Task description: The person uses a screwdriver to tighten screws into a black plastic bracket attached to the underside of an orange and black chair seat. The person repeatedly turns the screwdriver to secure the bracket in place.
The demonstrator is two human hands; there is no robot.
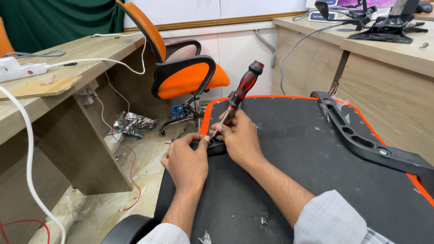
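One white power strip [16, 70] sits on the desk. One orange chair [183, 68] stands behind. The left hand [186, 160] pinches the tip of one red and black screwdriver [238, 92]. The right hand [242, 138] pinches its metal rod, over the black seat bottom [294, 180].

The screwdriver [242, 87] had a red-and-black handle, the upturned seat panel [289, 171] was black edged in orange, the armrest bracket [361, 140] was black, the office chair [187, 74] was orange with black arms, and the sleeves [334, 221] were pale checked.
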